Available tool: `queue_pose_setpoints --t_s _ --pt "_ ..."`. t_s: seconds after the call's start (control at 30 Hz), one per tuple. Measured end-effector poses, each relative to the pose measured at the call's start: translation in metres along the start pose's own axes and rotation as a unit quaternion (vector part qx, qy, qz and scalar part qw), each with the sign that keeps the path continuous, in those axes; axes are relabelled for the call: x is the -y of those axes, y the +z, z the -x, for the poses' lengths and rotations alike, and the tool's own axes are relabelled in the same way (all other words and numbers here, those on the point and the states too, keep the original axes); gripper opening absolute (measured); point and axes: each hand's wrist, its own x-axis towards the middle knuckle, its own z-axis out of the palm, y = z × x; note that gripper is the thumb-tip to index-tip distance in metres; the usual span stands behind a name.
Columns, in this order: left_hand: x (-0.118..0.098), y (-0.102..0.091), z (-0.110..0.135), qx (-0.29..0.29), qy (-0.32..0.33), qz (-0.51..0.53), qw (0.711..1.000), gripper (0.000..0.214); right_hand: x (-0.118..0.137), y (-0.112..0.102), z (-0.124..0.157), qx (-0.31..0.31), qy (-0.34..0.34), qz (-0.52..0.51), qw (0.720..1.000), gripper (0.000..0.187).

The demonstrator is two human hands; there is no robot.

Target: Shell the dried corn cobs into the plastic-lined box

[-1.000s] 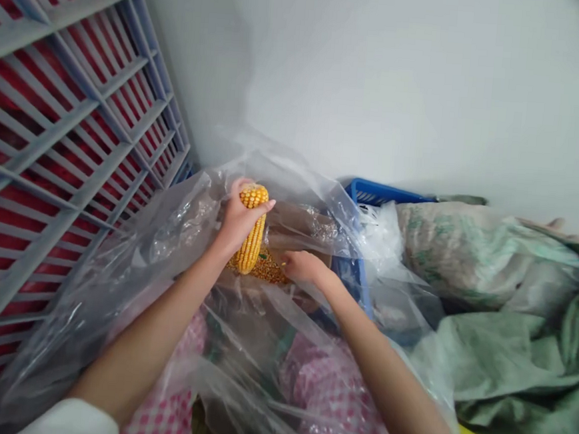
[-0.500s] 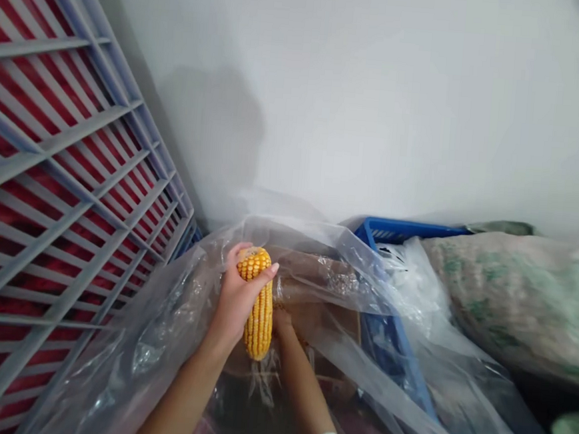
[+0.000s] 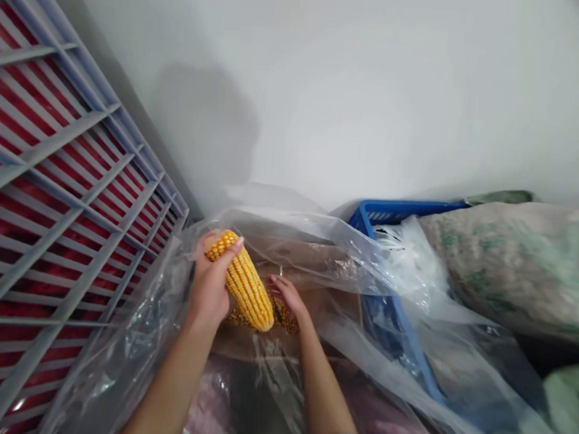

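My left hand [image 3: 211,288] is wrapped around the upper end of a yellow ear of corn [image 3: 247,280], the thumb lying across its kernels. The ear tilts, its lower tip pointing down and to the right. Just right of the ear is my right hand [image 3: 290,297], fingers stretched out and slightly curved, apart from the ear. Below the hands, loose grain [image 3: 289,320] lies at the bottom of a cardboard box [image 3: 335,307] with a clear plastic bag [image 3: 313,229] draped over it. A small green thing shows among the grain by my right fingers, too small to name.
A tall lilac-grey slatted crate [image 3: 77,207] with red contents rises on the left. On the right stands a blue plastic crate [image 3: 399,346], with a white plastic bag [image 3: 411,260] and a patterned cloth sack [image 3: 516,261]. A white wall [image 3: 369,96] closes off the back.
My left hand has moved left and tilted the ear from near upright to a slant. My right hand has risen from deeper in the box, and its fingers now show. The view has shifted slightly.
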Motion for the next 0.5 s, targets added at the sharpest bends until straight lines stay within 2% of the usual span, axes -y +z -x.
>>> queue_pose_setpoints --t_s 0.07,0.17,0.2,0.27,0.37,0.5 --pt "-0.003 -0.003 -0.008 -0.027 0.018 0.019 0.999 0.038 0.023 -0.004 0.021 0.039 -0.010 -0.048 0.998 0.050" --pt "-0.006 -0.005 -0.018 -0.062 0.020 0.043 0.997 0.031 0.060 -0.002 0.058 0.152 -0.005 -0.162 0.975 0.060" --pt "-0.007 -0.006 -0.021 -0.069 0.011 0.049 0.996 0.027 0.070 0.002 0.068 0.160 0.006 -0.169 0.972 0.063" --pt "-0.007 -0.006 -0.024 -0.073 -0.017 0.054 0.996 0.019 0.085 0.010 0.082 0.139 0.030 -0.153 0.978 0.067" --pt "-0.006 -0.008 -0.027 -0.075 -0.056 0.056 0.994 0.010 0.090 0.022 0.091 0.062 0.047 -0.094 0.993 0.074" --pt "-0.009 -0.010 -0.026 -0.080 -0.106 0.080 0.988 0.008 0.086 0.027 0.101 -0.042 -0.053 0.011 0.998 0.057"
